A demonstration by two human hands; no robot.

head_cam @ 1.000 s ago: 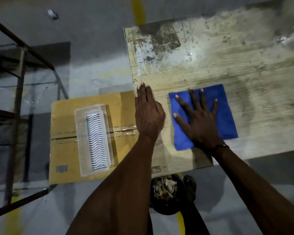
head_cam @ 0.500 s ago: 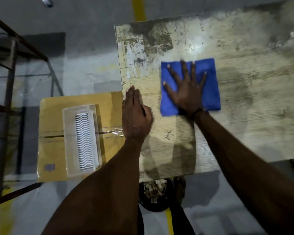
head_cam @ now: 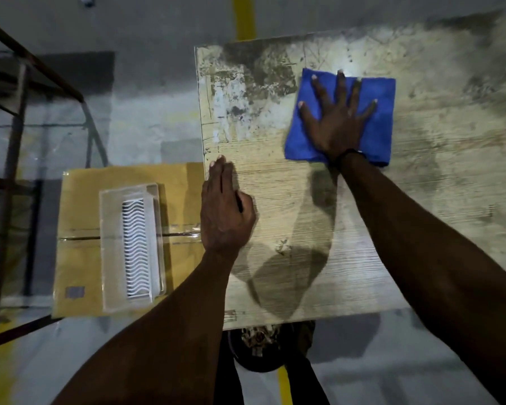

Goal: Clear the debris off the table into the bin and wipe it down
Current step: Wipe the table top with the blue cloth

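Here the right hand (head_cam: 338,124) lies flat with all its fingers spread wide on a folded blue cloth (head_cam: 379,118), palm down and gripping nothing; a dark band circles the wrist at the cloth's near edge. The cloth sits on the far part of the worn, pale wooden table (head_cam: 435,200), just right of a patch of dark stains and peeling white marks near the far left corner. The left hand (head_cam: 224,211) rests palm down at the table's left edge, fingers straight and held together, holding nothing, and well apart from the cloth. Shadows of both arms fall across the near part of the tabletop. Just beside the table's left edge stands a brown cardboard box (head_cam: 79,200), taped shut along its middle seam, and on its top lies a clear plastic tray (head_cam: 132,244) holding a white insert with wavy slots. Under the near edge of the table, partly hidden by it, a round black bin (head_cam: 260,358) holds pale scraps of debris (head_cam: 257,336). A dark metal frame (head_cam: 12,159) stands at the far left on the grey floor, which carries a yellow painted line (head_cam: 244,16).
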